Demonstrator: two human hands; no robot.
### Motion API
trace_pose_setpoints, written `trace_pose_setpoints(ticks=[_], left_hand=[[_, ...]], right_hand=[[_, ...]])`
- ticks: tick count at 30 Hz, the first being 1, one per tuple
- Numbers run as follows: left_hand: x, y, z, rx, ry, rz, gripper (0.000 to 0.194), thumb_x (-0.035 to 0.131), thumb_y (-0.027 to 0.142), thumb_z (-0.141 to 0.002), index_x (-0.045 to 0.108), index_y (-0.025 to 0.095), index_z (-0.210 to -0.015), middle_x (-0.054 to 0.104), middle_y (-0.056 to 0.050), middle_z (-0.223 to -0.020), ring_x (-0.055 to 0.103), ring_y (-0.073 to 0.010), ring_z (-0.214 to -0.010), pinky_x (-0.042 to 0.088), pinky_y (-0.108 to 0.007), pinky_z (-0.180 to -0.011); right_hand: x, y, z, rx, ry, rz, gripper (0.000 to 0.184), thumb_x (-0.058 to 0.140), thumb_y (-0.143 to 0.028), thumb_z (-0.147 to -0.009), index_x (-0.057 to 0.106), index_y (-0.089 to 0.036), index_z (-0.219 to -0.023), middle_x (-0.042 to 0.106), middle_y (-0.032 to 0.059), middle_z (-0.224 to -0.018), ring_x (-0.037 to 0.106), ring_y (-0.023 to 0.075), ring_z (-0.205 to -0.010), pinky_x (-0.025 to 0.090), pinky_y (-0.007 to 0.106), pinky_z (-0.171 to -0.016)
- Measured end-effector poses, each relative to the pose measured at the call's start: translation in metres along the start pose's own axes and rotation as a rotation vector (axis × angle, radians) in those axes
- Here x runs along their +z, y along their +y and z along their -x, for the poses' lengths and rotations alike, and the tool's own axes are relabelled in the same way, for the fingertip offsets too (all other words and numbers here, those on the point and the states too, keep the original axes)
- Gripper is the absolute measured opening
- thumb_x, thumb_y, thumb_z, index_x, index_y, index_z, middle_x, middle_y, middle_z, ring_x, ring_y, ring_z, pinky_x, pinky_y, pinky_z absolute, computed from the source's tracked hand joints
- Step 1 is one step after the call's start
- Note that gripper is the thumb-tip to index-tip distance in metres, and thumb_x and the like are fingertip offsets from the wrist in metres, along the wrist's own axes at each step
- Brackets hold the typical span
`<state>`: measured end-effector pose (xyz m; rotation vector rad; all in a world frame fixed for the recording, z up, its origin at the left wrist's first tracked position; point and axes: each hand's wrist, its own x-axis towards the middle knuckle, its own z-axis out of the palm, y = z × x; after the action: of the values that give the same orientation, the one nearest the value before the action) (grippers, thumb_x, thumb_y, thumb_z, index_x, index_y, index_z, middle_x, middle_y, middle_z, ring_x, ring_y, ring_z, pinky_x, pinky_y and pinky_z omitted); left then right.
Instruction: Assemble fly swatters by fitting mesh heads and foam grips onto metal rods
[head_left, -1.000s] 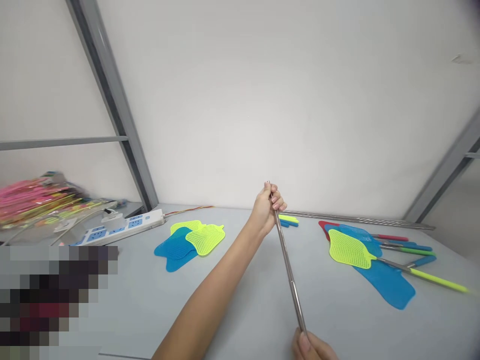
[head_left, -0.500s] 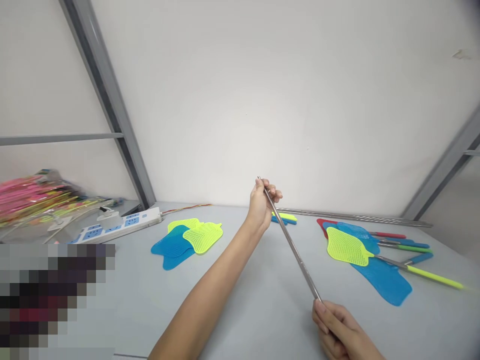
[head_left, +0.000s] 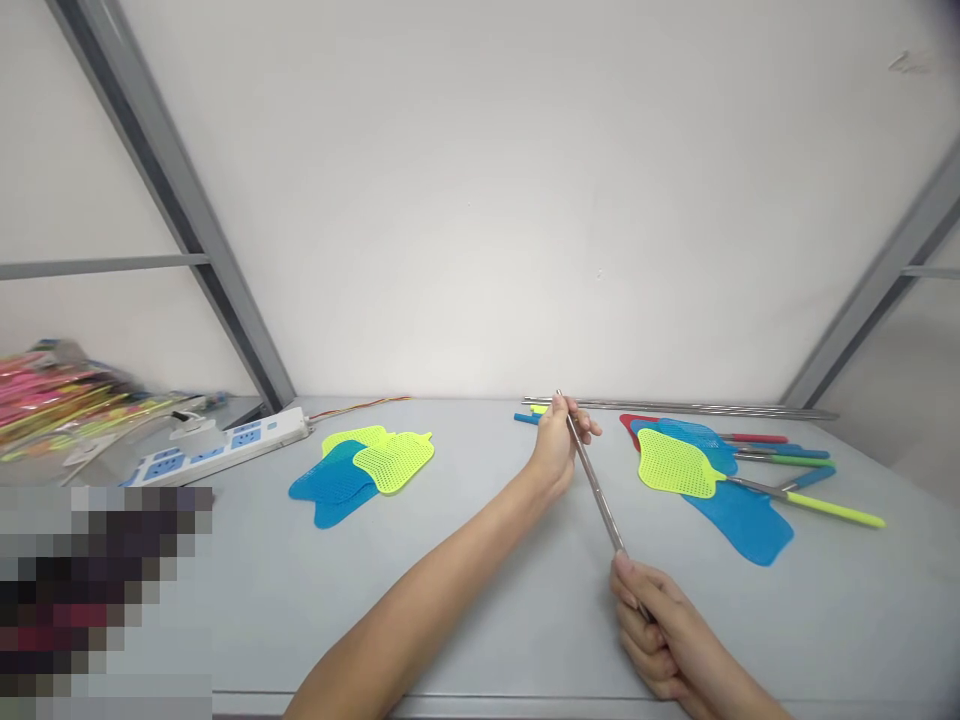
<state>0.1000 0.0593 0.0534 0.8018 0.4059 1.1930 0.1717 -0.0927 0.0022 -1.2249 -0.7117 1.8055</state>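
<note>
A thin shiny metal rod slants between my two hands above the table. Near its upper tip, my left hand pinches it between thumb and fingers, the other fingers loosely curled. My right hand is wrapped round the lower part, and a short piece shows below the fingers. Right of my hands lie assembled fly swatters, among them one with a yellow-green mesh head and a yellow handle. Behind my left hand, blue and yellow handles are partly hidden.
Loose blue and yellow-green swatter heads overlap at the left. A white power strip sits beyond them. Long metal rods lie along the wall. Bagged colourful items are at far left. Grey posts frame the table.
My hands have come closer together along the rod, and less of it shows between them. The camera view has shifted, so table items appear moved slightly left and up.
</note>
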Motion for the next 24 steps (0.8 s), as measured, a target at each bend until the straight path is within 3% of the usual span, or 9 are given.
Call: trace_pose_setpoints(ticks=[24], left_hand=[[-0.006, -0.032, 0.035, -0.070, 0.053, 0.028, 0.038, 0.035, 0.052, -0.083, 0.039, 0.018, -0.069, 0.043, 0.004, -0.049, 0.045, -0.0086, -0.045, 0.028, -0.020, -0.047]], right_hand=[[-0.003, 0.001, 0.001, 0.022, -0.005, -0.020, 0.043, 0.042, -0.059, -0.076, 0.028, -0.020, -0.062, 0.016, -0.0103, -0.042, 0.005, 0.0021, -0.033, -0.001, 0.014, -0.028]])
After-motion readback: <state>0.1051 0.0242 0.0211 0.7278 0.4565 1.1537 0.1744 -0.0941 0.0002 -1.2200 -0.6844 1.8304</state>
